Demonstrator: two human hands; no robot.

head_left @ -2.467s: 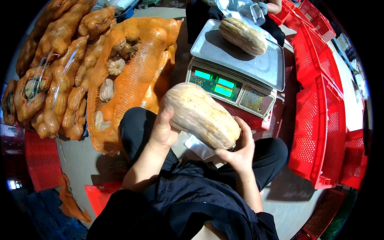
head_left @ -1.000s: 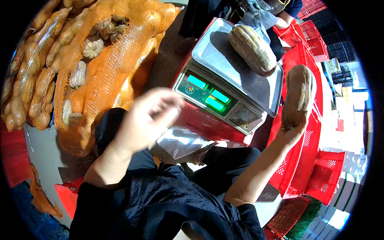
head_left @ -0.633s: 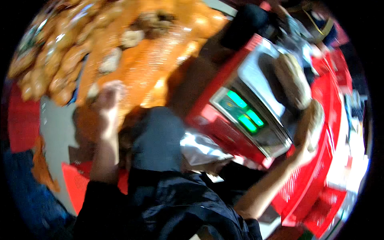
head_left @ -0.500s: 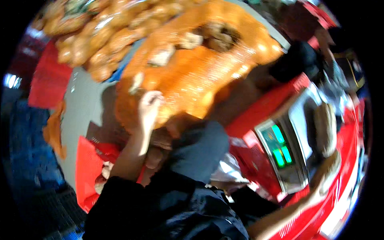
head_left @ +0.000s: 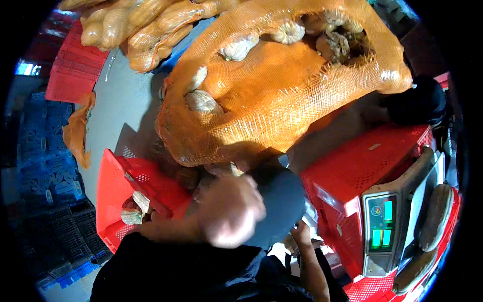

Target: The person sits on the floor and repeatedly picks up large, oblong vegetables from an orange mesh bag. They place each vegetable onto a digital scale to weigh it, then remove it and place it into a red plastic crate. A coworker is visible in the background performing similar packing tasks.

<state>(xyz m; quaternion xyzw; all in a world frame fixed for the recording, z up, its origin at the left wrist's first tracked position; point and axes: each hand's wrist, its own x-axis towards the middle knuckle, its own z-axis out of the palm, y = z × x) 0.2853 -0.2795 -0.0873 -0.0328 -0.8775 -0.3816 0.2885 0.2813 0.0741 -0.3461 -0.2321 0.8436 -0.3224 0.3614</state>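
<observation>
My left hand is over my thigh, smeared by motion; its fingers cannot be made out, nor whether it holds anything. Beside my right knee, my right hand looks curled closed, and whatever is in it is hidden. In front of me lies a big orange mesh sack, torn at its far right. Ribbed, pale-brown pumpkins show among its folds and at the hole. A digital scale with green displays stands at my right, with a long pale gourd lying on it and a second gourd alongside.
A red crate with a few small pumpkins stands at my left. Another red crate is by the scale. More filled mesh sacks lie at the back left; blue crates stand far left. An orange mesh scrap lies on the floor.
My right hand has left the long gourd by the scale and come in beside my knee. My left hand has drawn back from the sack's near edge to my thigh. The view has shifted.
</observation>
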